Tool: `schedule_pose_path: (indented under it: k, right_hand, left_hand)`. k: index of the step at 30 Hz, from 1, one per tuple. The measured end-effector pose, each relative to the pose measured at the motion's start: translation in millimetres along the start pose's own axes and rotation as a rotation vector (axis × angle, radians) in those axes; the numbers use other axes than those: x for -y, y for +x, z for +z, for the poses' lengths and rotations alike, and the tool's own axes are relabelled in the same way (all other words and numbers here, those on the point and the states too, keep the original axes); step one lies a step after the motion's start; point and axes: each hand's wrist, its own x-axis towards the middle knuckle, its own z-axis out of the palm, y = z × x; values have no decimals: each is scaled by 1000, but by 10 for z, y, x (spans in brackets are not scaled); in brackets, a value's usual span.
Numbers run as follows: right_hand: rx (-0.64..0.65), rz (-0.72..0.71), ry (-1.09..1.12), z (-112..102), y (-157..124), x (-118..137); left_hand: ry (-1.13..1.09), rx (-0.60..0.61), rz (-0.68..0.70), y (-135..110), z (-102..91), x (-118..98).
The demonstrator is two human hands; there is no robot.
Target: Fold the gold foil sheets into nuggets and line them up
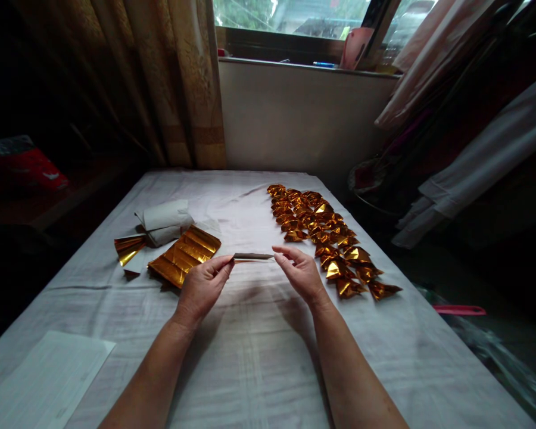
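Over the middle of the table, a folded strip of foil paper [253, 257] is stretched level between my two hands, its edge turned toward me. My left hand [205, 285] pinches one end between thumb and fingers. At the other end, my right hand [300, 273] has its thumb and fingertips closed on the strip. Left of my left hand lies a stack of gold foil sheets [185, 255] with creases across it. To the right of my right hand, several folded gold foil pieces [335, 268] are set out in rows.
Behind the foil stack sit rolled white paper [165, 215] and a fanned foil piece [129, 247]. A white sheet [49, 381] lies at the table's near left. A curtain [161, 89] hangs behind, and clothes [486, 155] hang at right. A pink cup [355, 47] stands on the windowsill.
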Motion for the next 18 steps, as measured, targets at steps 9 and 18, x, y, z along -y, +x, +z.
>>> schedule_pose_path:
  k: [9, 18]
  right_hand:
    - [200, -49, -41, -37, -27, 34]
    - [170, -226, -148, 17, -41, -39]
  left_hand:
    - [5, 104, 15, -14, -28, -51]
    - [115, 284, 69, -14, -93, -143]
